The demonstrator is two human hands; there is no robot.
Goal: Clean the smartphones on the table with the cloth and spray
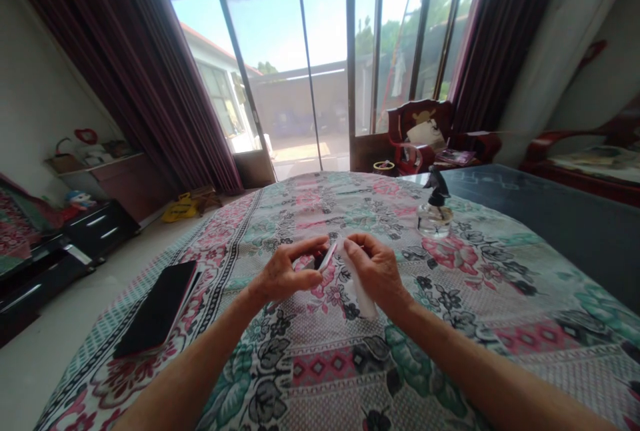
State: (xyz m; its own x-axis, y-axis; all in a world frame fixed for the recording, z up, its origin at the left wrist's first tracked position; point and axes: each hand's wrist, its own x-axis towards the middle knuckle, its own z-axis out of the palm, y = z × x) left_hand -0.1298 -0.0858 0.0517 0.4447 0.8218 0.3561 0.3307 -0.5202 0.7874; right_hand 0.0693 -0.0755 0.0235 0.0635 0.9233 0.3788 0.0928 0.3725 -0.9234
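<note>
My left hand (pixel 295 267) is curled around a small flat object (pixel 328 257) with a pale, pinkish edge and a dark side, held tilted between thumb and fingers. Its exact kind is hard to make out. Close beside it, my right hand (pixel 373 264) pinches a thin white tissue (pixel 364 294) that hangs down toward the tablecloth. The two hands are a small gap apart above the middle of the table. To the right, on the cloth, stands a clear spray bottle (pixel 434 221) with a black trigger head.
A floral tablecloth (pixel 320 371) covers the round table. A black-covered notebook (pixel 157 307) lies at the left. Beyond are glass doors (pixel 300 84), a red wooden chair (pixel 420 127) and a yellow bag (pixel 181 208) on the floor. A dark tabletop (pixel 500 191) adjoins on the right.
</note>
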